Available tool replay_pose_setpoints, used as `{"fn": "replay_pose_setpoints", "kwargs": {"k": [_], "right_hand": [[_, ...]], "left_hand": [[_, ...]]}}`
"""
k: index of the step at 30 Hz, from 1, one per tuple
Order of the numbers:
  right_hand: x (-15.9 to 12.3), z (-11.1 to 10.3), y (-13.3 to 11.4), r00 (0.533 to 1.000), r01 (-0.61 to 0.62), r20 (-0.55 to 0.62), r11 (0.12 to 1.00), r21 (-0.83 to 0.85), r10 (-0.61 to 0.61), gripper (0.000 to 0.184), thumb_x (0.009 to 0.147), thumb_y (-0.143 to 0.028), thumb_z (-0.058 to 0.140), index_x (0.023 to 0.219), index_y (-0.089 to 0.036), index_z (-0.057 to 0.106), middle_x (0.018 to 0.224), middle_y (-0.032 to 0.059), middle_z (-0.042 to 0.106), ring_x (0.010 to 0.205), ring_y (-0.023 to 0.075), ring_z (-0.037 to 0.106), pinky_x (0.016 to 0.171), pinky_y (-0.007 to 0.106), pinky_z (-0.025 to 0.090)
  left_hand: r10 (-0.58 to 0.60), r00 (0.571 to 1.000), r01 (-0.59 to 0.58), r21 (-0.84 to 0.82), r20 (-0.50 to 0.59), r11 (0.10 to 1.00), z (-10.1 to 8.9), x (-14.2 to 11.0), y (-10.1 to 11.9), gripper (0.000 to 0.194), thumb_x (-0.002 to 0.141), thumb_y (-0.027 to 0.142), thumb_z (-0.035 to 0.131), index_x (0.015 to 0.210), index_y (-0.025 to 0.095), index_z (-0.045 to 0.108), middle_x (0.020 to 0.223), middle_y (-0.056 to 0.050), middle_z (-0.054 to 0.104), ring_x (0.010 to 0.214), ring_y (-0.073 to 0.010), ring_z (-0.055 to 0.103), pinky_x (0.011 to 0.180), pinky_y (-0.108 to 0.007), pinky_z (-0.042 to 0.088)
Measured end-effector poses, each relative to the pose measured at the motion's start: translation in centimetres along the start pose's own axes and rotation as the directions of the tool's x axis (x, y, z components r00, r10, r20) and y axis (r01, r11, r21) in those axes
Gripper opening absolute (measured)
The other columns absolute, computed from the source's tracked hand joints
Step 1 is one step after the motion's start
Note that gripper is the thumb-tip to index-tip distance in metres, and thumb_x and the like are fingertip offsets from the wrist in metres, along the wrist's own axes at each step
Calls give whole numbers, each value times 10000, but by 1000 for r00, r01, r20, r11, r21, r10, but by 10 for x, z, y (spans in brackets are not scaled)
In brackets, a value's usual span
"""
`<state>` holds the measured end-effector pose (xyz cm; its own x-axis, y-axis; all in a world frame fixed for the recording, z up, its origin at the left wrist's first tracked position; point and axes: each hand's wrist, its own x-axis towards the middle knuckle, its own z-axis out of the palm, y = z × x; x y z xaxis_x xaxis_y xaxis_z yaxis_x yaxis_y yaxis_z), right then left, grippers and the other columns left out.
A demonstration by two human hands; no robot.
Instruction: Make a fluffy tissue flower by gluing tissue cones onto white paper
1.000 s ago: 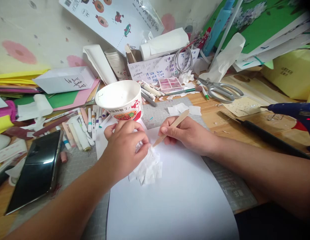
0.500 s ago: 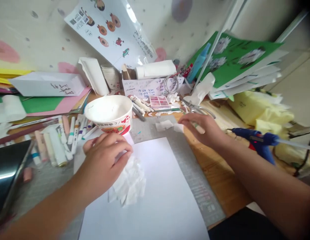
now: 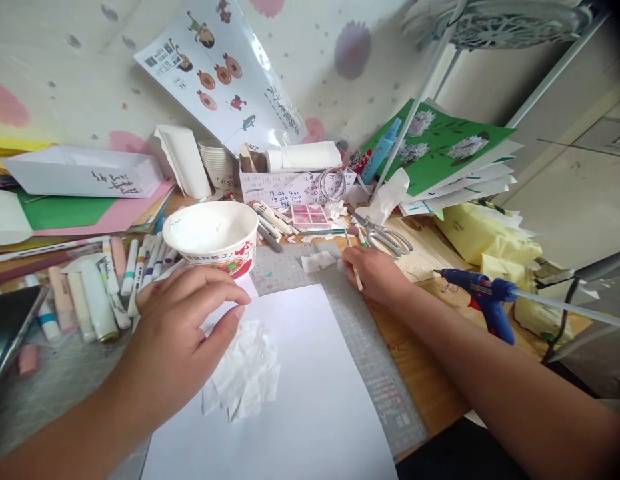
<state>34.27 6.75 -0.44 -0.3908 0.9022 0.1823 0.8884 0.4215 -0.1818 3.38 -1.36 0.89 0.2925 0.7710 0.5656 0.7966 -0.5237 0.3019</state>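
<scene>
My left hand hovers with curled fingers, its thumb and forefinger slightly apart and nothing visible between them. Under and beside it, a pile of torn white tissue pieces lies on a white sheet of paper. Just behind that hand stands a white paper bowl with red print. My right hand is closed around a thin pale stick, pen-like, its kind unclear. The fingertips are at the grey cutting mat, beside a flat white tissue scrap.
Scissors lie behind my right hand. A blue glue gun rests to the right. Markers crowd the left side, near a dark, shiny device. A labelled white box stands at the back.
The view has shifted slightly. My right hand has turned and closed more, and the stick that lay across its palm now stands up between the fingers. My left hand remains near the tissue pile.
</scene>
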Motion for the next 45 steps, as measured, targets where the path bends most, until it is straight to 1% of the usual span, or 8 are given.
{"fn": "replay_pose_setpoints", "kwargs": {"k": [5, 9, 17, 22, 32, 37, 41, 45], "right_hand": [[-5, 0, -5, 995, -8, -96, 991, 135, 22, 99, 793, -100, 514, 761, -192, 496, 767, 59, 639, 676, 170, 567, 650, 274, 394], [-12, -10, -27, 991, 93, -124, 945, 314, -56, 73, 838, -209, 535, 786, -209, 484, 819, 27, 673, 697, 149, 593, 667, 254, 442], [-9, -8, -15, 999, -9, 37, 999, 40, 8, 178, 734, -212, 659, 835, -193, 513, 968, 122, 687, 810, 254, 631, 715, 325, 416], [-3, 4, -6, 1000, -27, -13, 1000, 5, 27, 114, 742, -81, 528, 780, -189, 522, 827, 96, 654, 758, 226, 594, 674, 299, 374], [-9, -14, -2, 989, -42, -124, 955, 295, 82, 114, 761, -176, 574, 707, -209, 480, 752, 30, 665, 621, 149, 556, 644, 275, 429], [-22, -32, -43, 994, 63, -110, 852, 521, -6, 148, 812, -244, 595, 722, -206, 484, 826, 25, 670, 656, 127, 565, 637, 263, 452], [-29, -34, -89, 998, 51, -54, 672, 739, -17, 147, 756, -176, 661, 736, -200, 517, 816, 18, 665, 641, 117, 538, 612, 261, 429], [-28, -24, -107, 998, -28, 58, 582, 813, -34, 127, 731, -134, 645, 726, -189, 530, 723, -15, 605, 623, 108, 521, 606, 254, 419]], "left_hand": [[8, 1000, -8, -9, -17, 1000, -2, 1, 1, 136, 902, 236, 501, 884, 278, 629, 995, -3, 657, 1015, -255, 629, 885, -419, 375], [43, 999, -42, -22, 13, 999, -4, 2, 5, 155, 919, 212, 491, 949, 263, 635, 1035, -18, 667, 1045, -243, 634, 910, -423, 399], [-2, 1000, 2, -6, 21, 1000, -6, 4, 9, 177, 928, 212, 469, 911, 236, 643, 1004, -26, 696, 1034, -244, 649, 911, -442, 396], [29, 1000, -29, -28, 8, 999, -4, 3, 4, 147, 910, 221, 493, 893, 267, 631, 974, 3, 687, 1029, -248, 644, 902, -431, 383], [90, 996, -90, 4, -10, 996, 3, 0, 3, 144, 898, 212, 489, 909, 301, 602, 914, 36, 690, 1002, -229, 643, 850, -410, 335], [-52, 998, 55, -97, 36, 994, 1, -3, 7, 129, 896, 362, 549, 986, 305, 623, 1008, 39, 709, 1030, -233, 642, 874, -384, 399], [-167, 953, 243, -311, 252, 919, -4, -2, 15, 261, 838, 454, 636, 1046, 296, 628, 1091, 36, 705, 1028, -213, 649, 789, -300, 479], [-34, 966, 111, -290, 257, 951, -5, -2, 18, 225, 851, 216, 551, 1058, 295, 586, 961, 64, 701, 923, -164, 648, 823, -298, 443]]}}
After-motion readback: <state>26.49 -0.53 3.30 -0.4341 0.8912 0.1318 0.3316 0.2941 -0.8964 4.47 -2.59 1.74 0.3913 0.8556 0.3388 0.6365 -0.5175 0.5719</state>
